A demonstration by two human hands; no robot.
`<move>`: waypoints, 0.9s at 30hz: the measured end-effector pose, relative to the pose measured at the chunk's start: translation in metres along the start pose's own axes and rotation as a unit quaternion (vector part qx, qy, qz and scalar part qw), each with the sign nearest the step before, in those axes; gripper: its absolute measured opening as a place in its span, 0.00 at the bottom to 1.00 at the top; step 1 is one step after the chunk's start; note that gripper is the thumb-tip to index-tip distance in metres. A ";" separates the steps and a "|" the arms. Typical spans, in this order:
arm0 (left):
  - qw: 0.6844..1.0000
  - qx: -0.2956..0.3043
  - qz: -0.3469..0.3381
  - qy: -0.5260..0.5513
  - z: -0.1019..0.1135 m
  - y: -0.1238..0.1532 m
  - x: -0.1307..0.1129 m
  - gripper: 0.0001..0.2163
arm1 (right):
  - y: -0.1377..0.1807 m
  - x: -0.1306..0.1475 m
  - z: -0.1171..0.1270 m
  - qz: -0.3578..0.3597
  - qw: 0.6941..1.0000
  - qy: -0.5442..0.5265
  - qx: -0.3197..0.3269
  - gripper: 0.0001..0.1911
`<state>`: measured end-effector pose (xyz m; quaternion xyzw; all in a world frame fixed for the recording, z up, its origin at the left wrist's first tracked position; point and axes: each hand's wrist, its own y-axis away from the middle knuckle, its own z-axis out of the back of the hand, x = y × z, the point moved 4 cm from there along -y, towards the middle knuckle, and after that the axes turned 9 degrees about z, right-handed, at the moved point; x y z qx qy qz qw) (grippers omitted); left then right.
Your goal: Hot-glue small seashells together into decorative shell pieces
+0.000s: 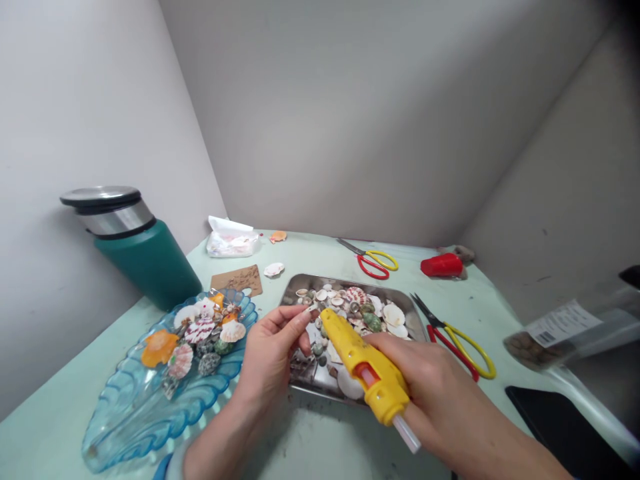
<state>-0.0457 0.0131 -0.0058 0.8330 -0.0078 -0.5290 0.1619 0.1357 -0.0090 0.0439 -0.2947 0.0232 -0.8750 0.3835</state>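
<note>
My right hand (425,373) is wrapped round a yellow glue gun (355,353), with a clear glue stick (406,433) poking out of its rear end. The gun's nozzle end points away from me, close to my left fingertips. My left hand (275,343) pinches a small whitish piece (313,308), perhaps a shell, between thumb and forefinger. Both hands are over a metal tray (295,283) of shells and small stones. Left of my left hand lies a blue leaf-shaped dish (150,427) with shells and speckled stones grouped in it.
A green bottle (150,260) stands at the left. Behind are a tissue pack (231,240), a brown card (235,280) and a white shell (274,269). Scissors (375,260), more scissors (455,340), a red cup (443,265), a plastic bag (565,333) and a black flat object (560,427) lie rightward.
</note>
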 end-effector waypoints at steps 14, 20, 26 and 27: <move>1.000 0.021 0.011 0.014 -0.001 -0.001 0.001 0.10 | -0.003 -0.001 -0.004 0.087 0.990 0.115 0.008 0.09; 1.000 0.012 0.005 0.011 0.000 -0.001 0.001 0.09 | -0.003 -0.007 -0.004 0.074 0.984 0.160 0.007 0.10; 1.000 0.024 0.006 0.012 -0.001 0.000 0.000 0.06 | -0.005 -0.005 -0.003 0.096 0.980 0.174 0.007 0.10; 1.000 0.022 0.004 0.014 -0.001 0.001 0.000 0.06 | -0.006 -0.006 -0.003 0.094 0.979 0.180 0.004 0.10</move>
